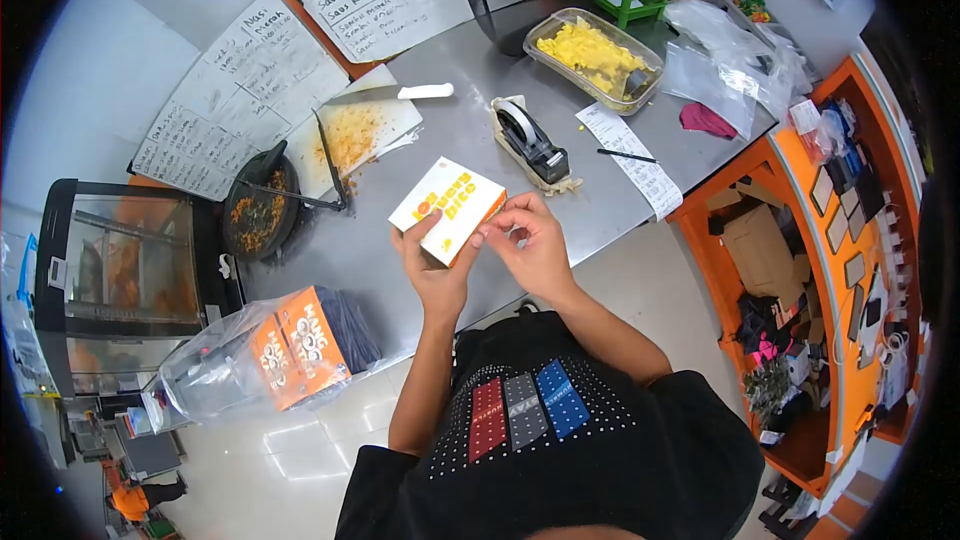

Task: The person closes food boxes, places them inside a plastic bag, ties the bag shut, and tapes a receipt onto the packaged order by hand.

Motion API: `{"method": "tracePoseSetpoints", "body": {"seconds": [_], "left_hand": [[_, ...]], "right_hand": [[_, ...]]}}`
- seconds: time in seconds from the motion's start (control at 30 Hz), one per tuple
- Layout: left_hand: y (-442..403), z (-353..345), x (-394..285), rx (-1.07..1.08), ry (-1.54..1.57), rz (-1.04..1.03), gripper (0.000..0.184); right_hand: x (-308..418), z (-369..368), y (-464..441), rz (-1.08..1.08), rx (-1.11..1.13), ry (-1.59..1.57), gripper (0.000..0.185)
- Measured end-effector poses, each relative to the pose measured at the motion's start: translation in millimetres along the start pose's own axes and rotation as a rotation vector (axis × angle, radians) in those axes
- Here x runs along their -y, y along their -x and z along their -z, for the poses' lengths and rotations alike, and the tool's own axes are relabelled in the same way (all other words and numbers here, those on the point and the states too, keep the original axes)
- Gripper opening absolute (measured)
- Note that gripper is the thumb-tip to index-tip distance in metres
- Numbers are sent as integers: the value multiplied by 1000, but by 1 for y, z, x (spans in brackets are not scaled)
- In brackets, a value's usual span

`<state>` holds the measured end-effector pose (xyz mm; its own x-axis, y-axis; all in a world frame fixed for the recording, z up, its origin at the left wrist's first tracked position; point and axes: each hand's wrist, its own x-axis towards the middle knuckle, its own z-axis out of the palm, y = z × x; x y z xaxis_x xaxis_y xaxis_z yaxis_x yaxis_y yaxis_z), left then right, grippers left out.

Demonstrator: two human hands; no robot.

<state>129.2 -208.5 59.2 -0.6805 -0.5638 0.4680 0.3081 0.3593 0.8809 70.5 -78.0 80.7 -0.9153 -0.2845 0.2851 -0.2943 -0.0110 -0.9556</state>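
Note:
My left hand is wrapped round a small white and orange food box, with its thumb lying on the lid. Yellow and orange lettering covers the white top of the box, which is held tilted above the steel table. At the right side of the box, the curled fingers and thumb of my right hand grip its orange edge. Whether a small piece of something is between those fingertips is hidden. Beyond my hands stands a black tape dispenser with a roll in it.
A knife lies by a crumb-covered cutting board. Left of it sits a dark stone mortar. Bagged orange boxes rest at the near left edge. A tub of yellow food, a receipt and a pen are at right.

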Motion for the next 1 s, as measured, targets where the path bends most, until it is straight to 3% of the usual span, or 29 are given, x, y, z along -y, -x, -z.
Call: {"method": "tracePoseSetpoints", "body": {"seconds": [0.07,0.17,0.27,0.33,0.47,0.5,0.57,0.6,0.63,0.67,0.7,0.8,0.9,1.0], "left_hand": [[1,1,-4,-19,-35,-39,52],[3,7,-6,-59,199,164,49],[1,11,-26,-31,156,193,49],[1,9,-37,-48,400,330,50],[-6,29,-62,-117,945,677,48],[-5,34,-68,-88,939,598,47],[-1,47,-78,-8,563,349,52],[-2,59,-81,66,361,233,58],[-6,71,-90,126,223,78,64],[-4,81,-97,143,151,55,65],[-2,95,-106,175,63,40,64],[5,132,-115,254,-34,-47,58],[11,175,-133,267,-104,-71,59],[12,225,-159,239,-209,-110,60]], "right_hand": [[-1,-3,-1,3,-16,26,14],[-9,-6,0,-27,-20,65,21],[-19,-8,-2,-43,14,19,28],[-28,-15,4,-7,56,-97,31],[-53,-14,-8,182,121,52,23],[-79,-13,-10,161,152,185,19],[-93,-8,-3,-4,135,57,13],[-113,-5,-3,115,203,2,15],[-100,-5,0,28,257,-187,21],[-77,-7,3,-351,242,-414,33],[-46,-8,5,-333,358,-325,57],[32,-25,23,-497,648,-938,74],[93,-53,35,-532,795,-669,82],[113,-91,48,-593,766,-740,79]]}}
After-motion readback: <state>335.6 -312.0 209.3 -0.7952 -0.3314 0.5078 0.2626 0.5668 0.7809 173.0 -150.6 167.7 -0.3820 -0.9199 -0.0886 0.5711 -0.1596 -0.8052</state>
